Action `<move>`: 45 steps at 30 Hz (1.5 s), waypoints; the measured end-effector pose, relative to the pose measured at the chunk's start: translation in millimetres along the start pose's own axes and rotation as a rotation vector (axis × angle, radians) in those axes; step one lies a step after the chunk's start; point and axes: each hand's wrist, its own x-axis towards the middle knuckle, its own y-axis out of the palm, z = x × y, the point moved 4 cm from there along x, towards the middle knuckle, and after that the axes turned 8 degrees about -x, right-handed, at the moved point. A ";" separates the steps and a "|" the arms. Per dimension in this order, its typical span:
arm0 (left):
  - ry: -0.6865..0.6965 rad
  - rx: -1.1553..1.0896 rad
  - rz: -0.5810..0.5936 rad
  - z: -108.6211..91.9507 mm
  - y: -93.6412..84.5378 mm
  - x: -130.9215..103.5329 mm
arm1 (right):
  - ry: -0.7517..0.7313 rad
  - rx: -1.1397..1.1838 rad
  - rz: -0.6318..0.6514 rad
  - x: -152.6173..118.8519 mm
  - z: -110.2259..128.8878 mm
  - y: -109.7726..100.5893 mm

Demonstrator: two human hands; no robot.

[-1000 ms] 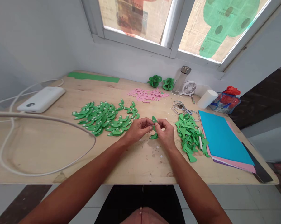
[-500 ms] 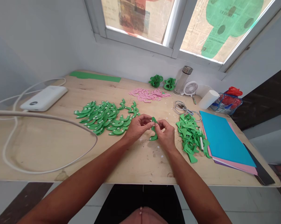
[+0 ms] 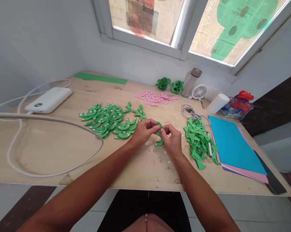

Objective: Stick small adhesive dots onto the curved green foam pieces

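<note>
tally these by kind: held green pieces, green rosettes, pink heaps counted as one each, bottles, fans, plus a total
Held green piece: 1
Green rosettes: 2
Pink heap: 1
Bottle: 1
Fan: 1
Total: 6

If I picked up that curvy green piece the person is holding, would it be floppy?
The green piece would probably bend easily, since it looks thin. It's likely very light, being so small beside the left hand and right hand that pinch it. Its narrow curves might crease or tear if tugged.
</note>
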 end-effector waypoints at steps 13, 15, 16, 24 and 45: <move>-0.059 -0.040 0.017 0.8 -3.4 1.8 | -0.008 0.007 0.009 -0.3 2.8 -2.0; -0.072 -0.059 0.028 2.7 -4.0 2.6 | 0.002 0.018 0.017 -0.1 2.5 -1.7; -0.079 -0.065 0.032 3.6 -4.3 2.9 | 0.007 0.025 0.021 -0.1 2.2 -1.4; -0.097 -0.108 0.027 4.3 -4.6 3.2 | 0.043 0.054 0.037 0.1 -3.2 1.2; -0.138 -0.183 0.031 3.2 -3.7 2.6 | 0.302 0.506 0.224 1.2 -17.1 15.6</move>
